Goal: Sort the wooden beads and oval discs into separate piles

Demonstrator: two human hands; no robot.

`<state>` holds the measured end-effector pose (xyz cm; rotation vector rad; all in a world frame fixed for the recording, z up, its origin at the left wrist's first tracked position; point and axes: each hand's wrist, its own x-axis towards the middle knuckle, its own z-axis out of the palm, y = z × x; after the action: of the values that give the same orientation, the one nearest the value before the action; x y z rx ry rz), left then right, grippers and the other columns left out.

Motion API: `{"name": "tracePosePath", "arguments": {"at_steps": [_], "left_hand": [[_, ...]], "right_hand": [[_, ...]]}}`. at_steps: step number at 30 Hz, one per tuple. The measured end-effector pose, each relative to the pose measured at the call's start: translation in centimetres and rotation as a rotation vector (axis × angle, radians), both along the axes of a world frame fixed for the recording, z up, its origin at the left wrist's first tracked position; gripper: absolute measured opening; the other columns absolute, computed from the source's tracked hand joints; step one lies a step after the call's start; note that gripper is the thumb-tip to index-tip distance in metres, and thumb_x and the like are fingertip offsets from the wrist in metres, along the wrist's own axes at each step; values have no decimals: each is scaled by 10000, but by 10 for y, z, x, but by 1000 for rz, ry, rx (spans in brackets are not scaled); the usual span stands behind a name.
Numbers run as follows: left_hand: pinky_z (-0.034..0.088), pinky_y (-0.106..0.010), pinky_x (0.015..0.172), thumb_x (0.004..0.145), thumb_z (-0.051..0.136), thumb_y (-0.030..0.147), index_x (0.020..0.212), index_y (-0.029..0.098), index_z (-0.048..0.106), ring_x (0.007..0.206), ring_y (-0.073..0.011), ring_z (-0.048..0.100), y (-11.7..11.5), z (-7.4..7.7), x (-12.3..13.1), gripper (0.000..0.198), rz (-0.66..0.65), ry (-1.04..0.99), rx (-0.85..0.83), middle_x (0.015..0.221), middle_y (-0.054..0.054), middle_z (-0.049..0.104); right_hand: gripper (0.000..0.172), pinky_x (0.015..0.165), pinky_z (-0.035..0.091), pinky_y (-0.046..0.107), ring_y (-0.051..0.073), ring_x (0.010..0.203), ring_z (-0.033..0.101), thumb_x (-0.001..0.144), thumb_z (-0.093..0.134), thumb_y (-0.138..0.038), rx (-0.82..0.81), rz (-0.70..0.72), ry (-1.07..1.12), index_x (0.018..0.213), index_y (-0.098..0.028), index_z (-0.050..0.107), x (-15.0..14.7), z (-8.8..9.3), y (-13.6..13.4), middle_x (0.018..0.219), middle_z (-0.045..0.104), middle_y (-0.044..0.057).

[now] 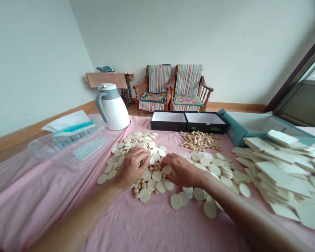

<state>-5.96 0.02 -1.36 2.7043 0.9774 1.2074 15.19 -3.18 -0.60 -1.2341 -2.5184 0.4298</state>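
My left hand (pixel 135 163) is closed, its fingers curled above the left heap of pale wooden discs (pixel 141 138). Whatever its fingertips hold is hidden. Opposite it, my right hand (pixel 179 170) reaches down with bent fingers drawn together at the edge of the middle pile; its fingertips are partly hidden. Between the hands, small wooden beads (pixel 157 166) lie mixed with round wooden discs (pixel 156 176). More discs (pixel 215 169) spread to the right, partly under my right forearm. A separate heap of small wooden beads (pixel 199 140) sits farther back.
Square wooden tiles (pixel 278 168) are piled at right, before a teal box (pixel 235 131). Two black box trays (pixel 168 127) stand at the back. A white jug (pixel 115 108) and clear plastic packaging (pixel 78 147) are at left on the pink cloth (pixel 136 227).
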Motion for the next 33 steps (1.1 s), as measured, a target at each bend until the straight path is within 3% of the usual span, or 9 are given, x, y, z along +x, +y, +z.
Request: {"name": "tracePosePath", "arguments": {"at_steps": [4,9,12,16,19,23,27,33], "left_hand": [[459,-356,852,866,512,169,845,181,633,902,-183,598,0,-1,0,124,-4,9,-11,865,-49,677],[463,-357,845,864,513,173,836,174,640,883,-180,598,0,0,0,130,-6,-9,-10,862,-53,678],[470,-352,830,860,515,170,826,174,639,866,-177,602,-1,0,1,129,-14,-20,-2,845,-49,680],[464,-360,844,854,530,159,857,178,636,895,-185,600,0,-2,1,108,-47,-1,-10,883,-59,677],[454,-375,874,847,548,159,930,180,640,934,-195,592,0,-5,2,126,-103,50,-18,926,-68,675],[443,-391,896,841,564,173,999,190,640,985,-208,571,0,-7,4,176,-136,154,-12,968,-62,677],[440,-388,881,855,547,184,961,180,643,952,-204,571,0,-6,5,143,-123,190,-13,911,-64,672],[438,-371,853,870,535,191,903,182,649,888,-188,578,-1,-5,4,119,-106,191,-39,844,-53,662]], "right_hand": [[251,757,409,293,191,867,538,672,542,-109,45,-21,-22,915,-152,591,-2,2,-1,908,606,87],[281,752,423,290,192,838,571,616,548,-92,-68,-5,-142,873,-170,631,33,41,-5,876,641,68],[265,777,434,306,199,856,588,642,563,-114,-123,-26,-184,880,-191,651,50,52,-5,893,657,58],[256,803,439,294,172,860,590,725,495,-75,-19,-51,-2,908,-169,647,35,35,2,930,659,64],[321,846,428,279,167,942,572,733,472,-18,24,26,94,983,-150,625,11,14,5,988,637,83],[286,749,432,248,153,882,577,781,445,-34,42,-41,96,1002,-147,587,-8,-6,3,1005,592,95],[238,643,393,223,130,774,566,805,419,-48,63,-160,41,961,-152,564,-16,-14,1,974,578,82],[176,617,362,215,116,690,526,763,448,-47,92,-201,92,863,-157,544,-6,-12,10,839,578,47]]}}
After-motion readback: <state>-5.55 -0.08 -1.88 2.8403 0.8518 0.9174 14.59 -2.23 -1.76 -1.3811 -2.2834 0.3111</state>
